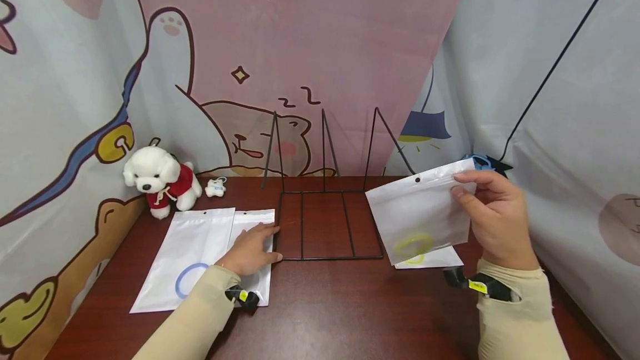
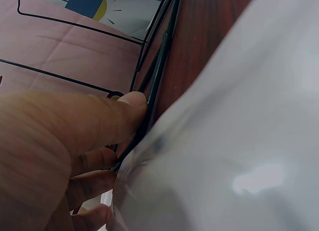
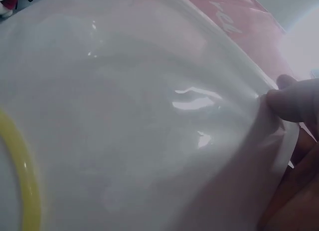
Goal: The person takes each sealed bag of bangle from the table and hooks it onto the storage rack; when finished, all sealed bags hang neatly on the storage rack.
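Observation:
My right hand [image 1: 500, 215] pinches the upper right corner of a white pouch [image 1: 415, 213], holding it tilted above the table's right side. A yellow ring [image 3: 25, 171] shows through the pouch [image 3: 124, 91] in the right wrist view. My left hand [image 1: 250, 250] is at the left side of a black wire rack [image 1: 320, 258]. Seen from the left wrist, the thumb and fingers of that hand [image 2: 75, 141] grip the rack's rod [image 2: 158, 71], beside a white pouch's glossy surface [image 2: 239, 121].
Two white pouches lie overlapping at the left, one [image 1: 170, 249] with a blue ring [image 1: 180, 282]. Another white pouch [image 1: 440, 258] lies under the raised one. A plush dog [image 1: 157, 174] and a small white charm [image 1: 216, 187] stand back left. Blue-handled scissors [image 1: 480, 161] are partly hidden behind the right hand.

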Available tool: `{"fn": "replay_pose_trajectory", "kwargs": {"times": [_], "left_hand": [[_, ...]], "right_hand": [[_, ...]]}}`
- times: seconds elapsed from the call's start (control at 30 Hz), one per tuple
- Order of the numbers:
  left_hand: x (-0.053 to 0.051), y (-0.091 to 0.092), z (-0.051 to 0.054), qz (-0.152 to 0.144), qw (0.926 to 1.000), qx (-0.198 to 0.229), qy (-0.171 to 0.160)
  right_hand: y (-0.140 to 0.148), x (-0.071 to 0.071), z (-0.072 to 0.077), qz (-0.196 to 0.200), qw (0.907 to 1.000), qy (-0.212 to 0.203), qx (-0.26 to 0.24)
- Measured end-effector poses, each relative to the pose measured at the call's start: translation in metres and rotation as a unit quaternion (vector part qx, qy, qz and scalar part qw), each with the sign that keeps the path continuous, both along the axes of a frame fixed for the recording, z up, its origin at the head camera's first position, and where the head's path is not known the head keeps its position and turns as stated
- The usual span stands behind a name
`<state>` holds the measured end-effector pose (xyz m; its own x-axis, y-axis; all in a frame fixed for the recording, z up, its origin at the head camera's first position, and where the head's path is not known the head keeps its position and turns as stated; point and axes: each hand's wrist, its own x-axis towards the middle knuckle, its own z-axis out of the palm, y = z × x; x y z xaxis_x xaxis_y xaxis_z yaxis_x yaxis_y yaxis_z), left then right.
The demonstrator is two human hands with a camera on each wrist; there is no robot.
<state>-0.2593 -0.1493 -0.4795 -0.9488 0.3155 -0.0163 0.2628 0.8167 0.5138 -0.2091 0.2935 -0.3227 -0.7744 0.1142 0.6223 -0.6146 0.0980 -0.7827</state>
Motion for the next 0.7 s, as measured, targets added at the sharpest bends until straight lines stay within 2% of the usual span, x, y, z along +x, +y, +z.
{"fn": "replay_pose_trajectory", "kwargs": {"times": [0.13, 0.37, 0.47, 0.7], "left_hand": [[0.000, 0.000, 0.000, 0.003, 1.0000, 0.001, -0.002], [0.001, 0.000, 0.000, 0.003, 1.0000, 0.003, -0.002], [0.001, -0.001, -0.001, 0.002, 1.0000, 0.003, -0.001], [-0.001, -0.001, -0.002, -0.001, 1.0000, -0.002, 0.002]], "right_hand": [[-0.003, 0.000, -0.001, -0.044, 0.9988, -0.022, 0.008], [-0.007, -0.006, -0.004, -0.060, 0.9977, -0.024, 0.022], [-0.008, -0.009, -0.006, -0.049, 0.9983, -0.022, 0.022], [-0.004, -0.014, -0.011, 0.012, 0.9990, -0.024, 0.036]]}}
